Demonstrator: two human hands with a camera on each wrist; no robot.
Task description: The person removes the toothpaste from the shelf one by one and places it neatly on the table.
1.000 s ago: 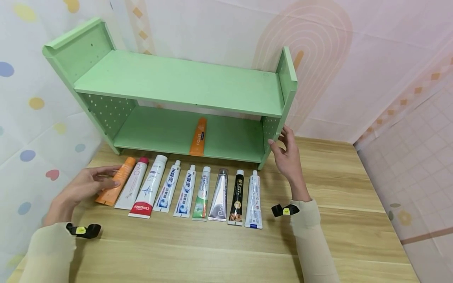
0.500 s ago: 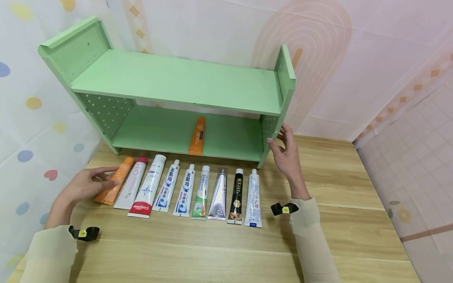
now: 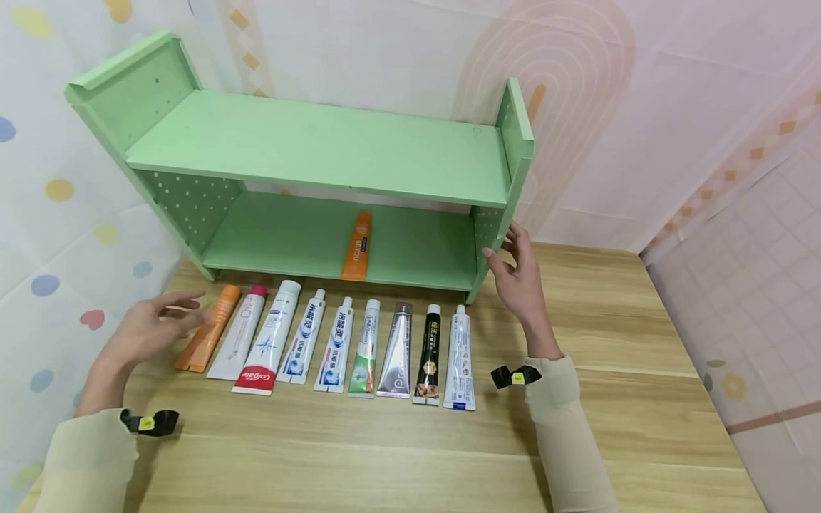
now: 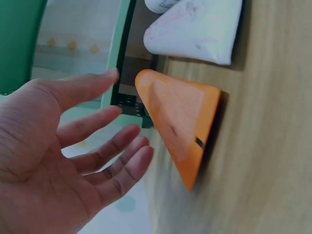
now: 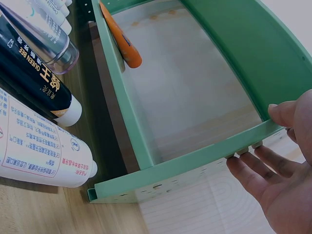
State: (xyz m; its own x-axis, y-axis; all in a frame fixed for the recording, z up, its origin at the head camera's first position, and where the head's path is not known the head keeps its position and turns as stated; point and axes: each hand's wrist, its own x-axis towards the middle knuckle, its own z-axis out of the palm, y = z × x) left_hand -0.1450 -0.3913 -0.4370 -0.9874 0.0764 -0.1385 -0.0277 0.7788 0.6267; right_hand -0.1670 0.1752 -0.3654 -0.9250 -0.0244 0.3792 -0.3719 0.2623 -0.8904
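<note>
the green shelf stands at the back of the wooden surface, against the wall, and serves as the landmark here. the right hand is at the shelf's right side panel, thumb on the front edge and fingers round the outer face, a light grip that looks meant to steady the shelf rather than lift it. on the shelf's lower board lies one orange tube, lengthwise, cap toward the back.

in front of the shelf a row of tubes lies side by side, caps pointing toward it. the leftmost, another orange tube on the surface, lies just beside the left hand. that hand hovers with fingers spread and relaxed, its grip released, holding nothing; the wrist view shows a gap between fingertips and tube. next in the row comes a white tube with a pink cap, touching or nearly touching the orange one.
</note>
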